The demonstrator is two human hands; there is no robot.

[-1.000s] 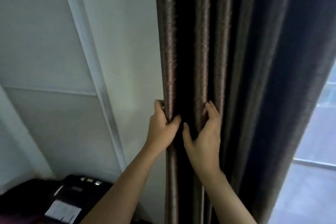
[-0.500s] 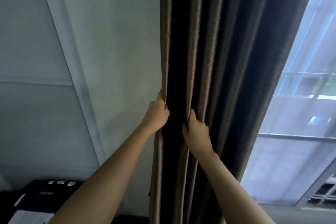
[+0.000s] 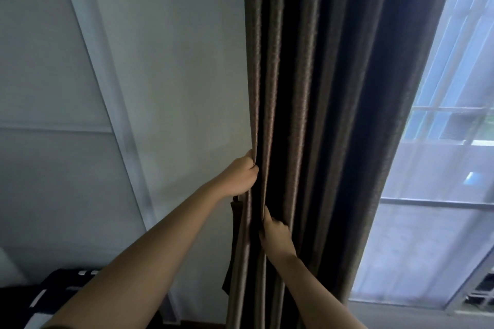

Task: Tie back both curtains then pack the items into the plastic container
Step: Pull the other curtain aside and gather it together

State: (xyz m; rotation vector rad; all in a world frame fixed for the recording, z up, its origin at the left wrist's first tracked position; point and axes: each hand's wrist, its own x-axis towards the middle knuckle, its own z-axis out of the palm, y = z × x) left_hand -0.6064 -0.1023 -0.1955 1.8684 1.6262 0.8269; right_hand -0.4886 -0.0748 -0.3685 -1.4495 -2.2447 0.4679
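A dark brown pleated curtain [image 3: 334, 88] hangs gathered in the middle of the view, beside a white wall. My left hand [image 3: 240, 177] is closed on the curtain's left edge. My right hand [image 3: 275, 232] sits lower, its fingers tucked into a fold just right of that edge. A dark strap, seemingly the tie-back [image 3: 235, 235], hangs down along the wall below my left hand. The plastic container and the items are out of view.
A window [image 3: 441, 168] with sheer white fabric over it lies to the right of the curtain. A black device with white labels [image 3: 53, 294] sits at the bottom left. A white wall [image 3: 173, 88] with a slanted trim strip stands to the left.
The view has swung right, showing more window. My right hand has slid down the curtain while my left stays on the edge. The hanging strap now shows below my left hand.
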